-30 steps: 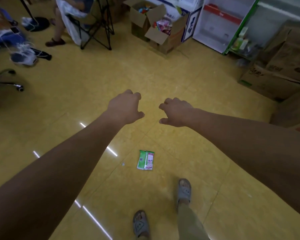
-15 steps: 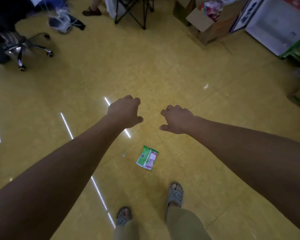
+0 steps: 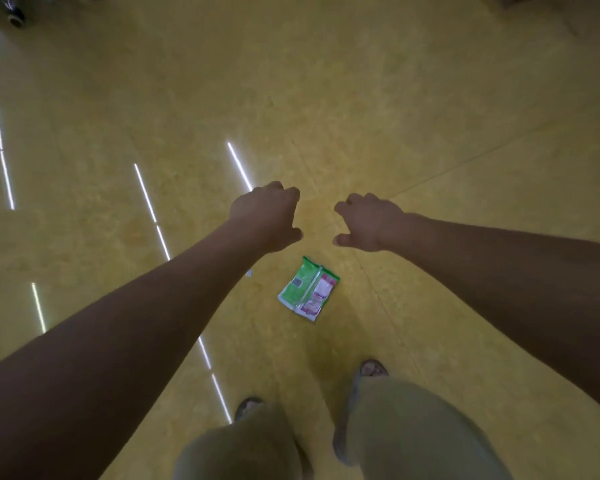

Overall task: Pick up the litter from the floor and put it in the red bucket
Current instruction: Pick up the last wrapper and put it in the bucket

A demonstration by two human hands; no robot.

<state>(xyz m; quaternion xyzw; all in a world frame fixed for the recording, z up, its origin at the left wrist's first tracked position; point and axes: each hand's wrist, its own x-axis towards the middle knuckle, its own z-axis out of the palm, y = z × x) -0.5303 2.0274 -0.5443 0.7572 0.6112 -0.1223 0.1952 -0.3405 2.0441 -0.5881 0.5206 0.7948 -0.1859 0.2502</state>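
On the yellow floor (image 3: 361,98) a green wrapper (image 3: 308,288) lies near the left hand (image 3: 267,216) and right hand (image 3: 369,221), both loosely curled and empty.

A glossy yellow floor (image 3: 395,98) is filling the view. 3 broken white light streaks (image 3: 146,195) are reflecting on it left of the left hand's fingers (image 3: 286,195). Thin seams (image 3: 465,161) are running beyond the right hand's fingers (image 3: 352,202). A dark caster (image 3: 14,19) is showing far beyond, leftward.

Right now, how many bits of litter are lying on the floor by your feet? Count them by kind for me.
Green and pink wrapper: 1
Tiny pale scrap: 1
Total: 2, both on the yellow floor. The left hand and the right hand hold nothing.
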